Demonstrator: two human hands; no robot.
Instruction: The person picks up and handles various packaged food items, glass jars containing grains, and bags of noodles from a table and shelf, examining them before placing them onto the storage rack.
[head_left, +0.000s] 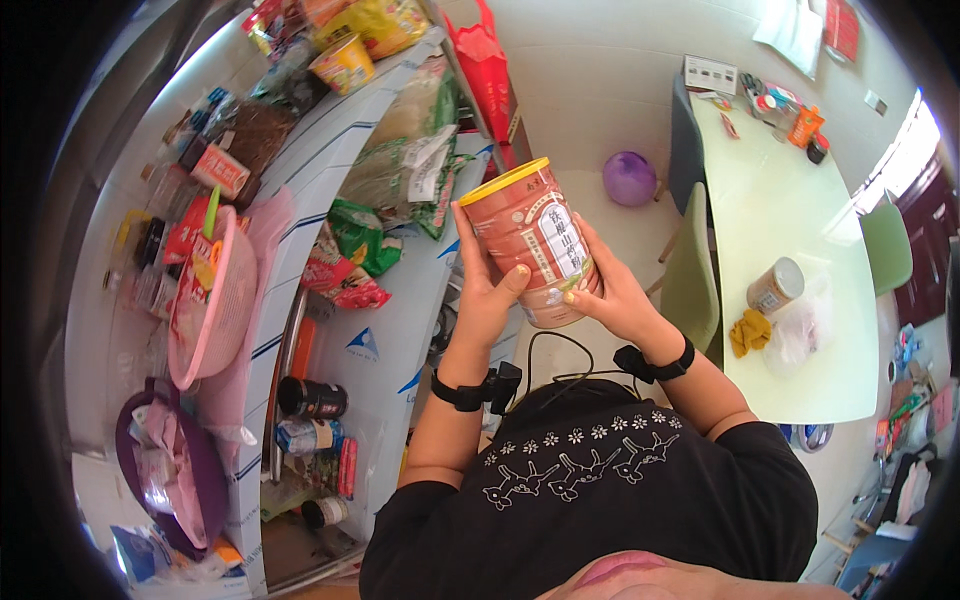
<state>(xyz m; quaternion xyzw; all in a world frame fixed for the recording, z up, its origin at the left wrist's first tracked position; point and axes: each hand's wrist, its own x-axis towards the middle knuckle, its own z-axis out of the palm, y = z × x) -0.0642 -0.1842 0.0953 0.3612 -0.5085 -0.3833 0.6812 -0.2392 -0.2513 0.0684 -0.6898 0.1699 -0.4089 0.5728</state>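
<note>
A large reddish-brown canister (517, 232) with a yellow rim is held between my two hands in front of my chest. It tilts a little, with its label towards the camera. My left hand (484, 289) grips its left side, thumb across the front. From the right, my right hand (615, 289) supports its lower side, thumb near the bottom edge. The label bears writing. Black straps with small devices sit on both my wrists, and a dark cable (559, 337) loops below the canister.
To my left, metal shelves carry a pink plastic basket (214, 315), a purple basket (202, 480), a dark jar (313, 397) and several food bags (352, 277). On the right, a pale table (787, 202) bears another canister (776, 285) and a mustard cloth (750, 332). Behind lie chairs (694, 270) and a purple ball (628, 178).
</note>
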